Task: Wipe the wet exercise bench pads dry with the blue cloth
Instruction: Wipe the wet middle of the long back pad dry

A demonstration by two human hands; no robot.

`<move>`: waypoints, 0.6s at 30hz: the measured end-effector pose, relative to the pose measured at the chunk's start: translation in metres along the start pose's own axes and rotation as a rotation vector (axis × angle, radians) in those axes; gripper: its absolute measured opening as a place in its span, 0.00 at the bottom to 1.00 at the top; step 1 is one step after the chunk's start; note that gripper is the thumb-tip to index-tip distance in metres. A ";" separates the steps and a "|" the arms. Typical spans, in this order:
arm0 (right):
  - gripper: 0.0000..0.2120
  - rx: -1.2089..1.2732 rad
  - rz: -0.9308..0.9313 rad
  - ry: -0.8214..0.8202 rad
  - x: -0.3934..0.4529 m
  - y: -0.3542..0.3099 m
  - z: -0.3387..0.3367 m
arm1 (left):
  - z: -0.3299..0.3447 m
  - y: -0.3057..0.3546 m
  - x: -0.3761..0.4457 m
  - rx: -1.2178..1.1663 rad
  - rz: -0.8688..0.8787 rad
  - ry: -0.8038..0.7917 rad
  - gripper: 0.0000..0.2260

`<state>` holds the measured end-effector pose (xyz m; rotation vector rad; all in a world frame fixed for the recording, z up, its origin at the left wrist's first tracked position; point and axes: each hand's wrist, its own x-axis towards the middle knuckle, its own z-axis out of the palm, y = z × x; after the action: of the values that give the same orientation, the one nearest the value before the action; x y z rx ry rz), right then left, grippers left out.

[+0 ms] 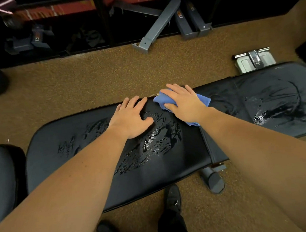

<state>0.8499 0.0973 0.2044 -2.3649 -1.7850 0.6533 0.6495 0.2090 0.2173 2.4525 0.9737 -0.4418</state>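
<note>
Wet bench pad [151, 152]: right hand [184, 104] presses blue cloth [163, 100].

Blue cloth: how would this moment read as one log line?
right hand presses blue cloth flat at long pad's far edge | left hand flat on pad | water streaks on both pads | second pad unwiped

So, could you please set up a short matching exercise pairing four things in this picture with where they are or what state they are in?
Things:
1. blue cloth
2. left hand
3. long bench pad
4. grey bars

States or places:
A. streaked with water
B. under the right hand
C. on the floor beyond the carpet
D. flat on the pad, holding nothing

Pairs: 1-B, 2-D, 3-A, 4-C
</note>
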 end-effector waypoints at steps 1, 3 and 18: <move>0.25 0.005 -0.046 0.005 0.002 0.001 -0.001 | 0.000 -0.001 0.000 -0.002 0.004 0.001 0.33; 0.24 0.042 -0.124 0.023 0.002 0.003 -0.002 | -0.001 -0.003 -0.001 -0.007 0.010 -0.007 0.33; 0.30 0.076 -0.122 0.054 -0.075 -0.008 0.027 | -0.002 -0.001 -0.007 -0.003 0.005 -0.046 0.33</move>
<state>0.8162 0.0250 0.2033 -2.1843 -1.8308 0.6236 0.6440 0.2065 0.2216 2.4304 0.9478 -0.4924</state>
